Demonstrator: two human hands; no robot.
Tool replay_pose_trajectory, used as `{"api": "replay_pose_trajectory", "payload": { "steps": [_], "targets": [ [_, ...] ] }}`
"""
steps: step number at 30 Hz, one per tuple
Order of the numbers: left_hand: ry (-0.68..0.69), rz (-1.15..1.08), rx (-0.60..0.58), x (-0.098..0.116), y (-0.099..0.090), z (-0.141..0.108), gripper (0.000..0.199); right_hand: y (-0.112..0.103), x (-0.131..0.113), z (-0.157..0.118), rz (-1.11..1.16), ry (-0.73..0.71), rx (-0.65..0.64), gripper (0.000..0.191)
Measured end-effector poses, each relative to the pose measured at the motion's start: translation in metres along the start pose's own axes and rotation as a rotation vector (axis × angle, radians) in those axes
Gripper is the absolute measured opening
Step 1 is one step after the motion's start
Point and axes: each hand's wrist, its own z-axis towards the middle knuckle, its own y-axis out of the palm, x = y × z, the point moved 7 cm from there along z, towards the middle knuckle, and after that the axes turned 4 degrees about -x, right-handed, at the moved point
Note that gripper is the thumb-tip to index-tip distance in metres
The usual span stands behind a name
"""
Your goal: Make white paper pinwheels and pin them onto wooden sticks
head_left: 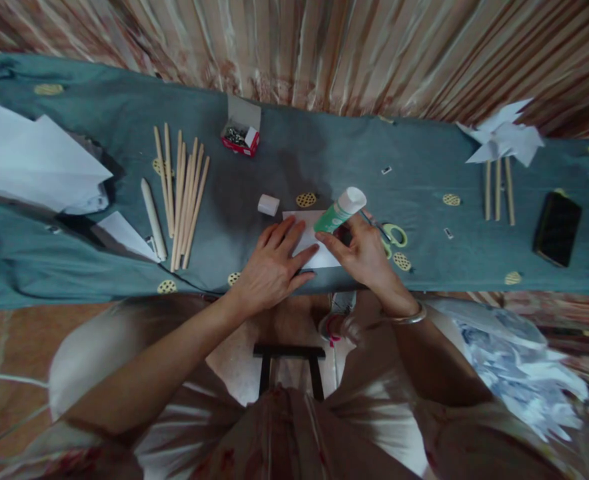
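A sheet of white paper (pixel 330 259) lies on the table in front of me. My left hand (pixel 275 263) rests on its left side with the fingers spread. In my right hand (pixel 365 252) is a green and white glue stick (pixel 335 215), tilted with its white base up and to the right; its lower end is down at the paper and partly hidden by my fingers. A white cap (pixel 268 205) lies on its side just beyond my left hand. Scissors with light green handles (pixel 395 235) lie right beside my right hand, partly covered by it.
Several wooden sticks (pixel 188 200) lie to the left, near a white pen-like tool (pixel 153 219) and a stack of paper (pixel 29 163). A red box of small metal pieces (pixel 241 137) stands open at the back. At right are paper pinwheels (pixel 505 137) on sticks and a black phone (pixel 558 228).
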Motion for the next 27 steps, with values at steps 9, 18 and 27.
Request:
{"api": "replay_pose_trajectory", "payload": {
  "steps": [9, 18, 27],
  "targets": [
    [0.004, 0.022, -0.019, 0.002, 0.002, 0.000, 0.049, 0.006, -0.007, 0.000, -0.022, -0.054, -0.048, 0.030],
    [-0.004, 0.014, -0.041, 0.001, 0.001, 0.001, 0.048, 0.007, -0.013, 0.001, -0.067, -0.138, -0.027, 0.035],
    [-0.003, 0.023, -0.043, 0.002, 0.002, 0.001, 0.048, 0.011, -0.019, -0.001, -0.088, -0.239, -0.022, 0.036]
  ]
}}
